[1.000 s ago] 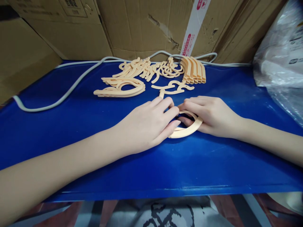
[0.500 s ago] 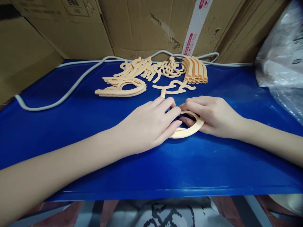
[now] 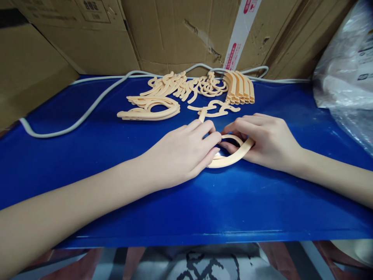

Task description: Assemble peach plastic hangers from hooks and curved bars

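Note:
Both hands hold a beige plastic folding hanger point(image 3: 233, 156) low over the blue table, its curved arms forming a loop. My left hand point(image 3: 186, 153) is closed on its left side, with the fingers bent over the plastic and hiding part of it. A straight beige end point(image 3: 202, 114) sticks up beyond the left knuckles. On the right side, my right hand point(image 3: 265, 138) pinches the hanger, its thumb reaching into the loop. Just beyond the hands lie loose hook-shaped pieces point(image 3: 217, 109).
A stack of similar folded hangers point(image 3: 151, 109) lies at the back left. Behind are piles of small curved parts point(image 3: 167, 83) and ring-like hooks point(image 3: 212, 85), beside stacked curved arms point(image 3: 240, 87). A grey cable point(image 3: 99, 107), cardboard boxes point(image 3: 175, 35) and plastic wrap point(image 3: 344, 74) border the blue table point(image 3: 204, 210).
My right hand has shifted slightly, its fingers lifting a little, and the hanger's right end has tilted up a bit. My left hand has stayed nearly in place.

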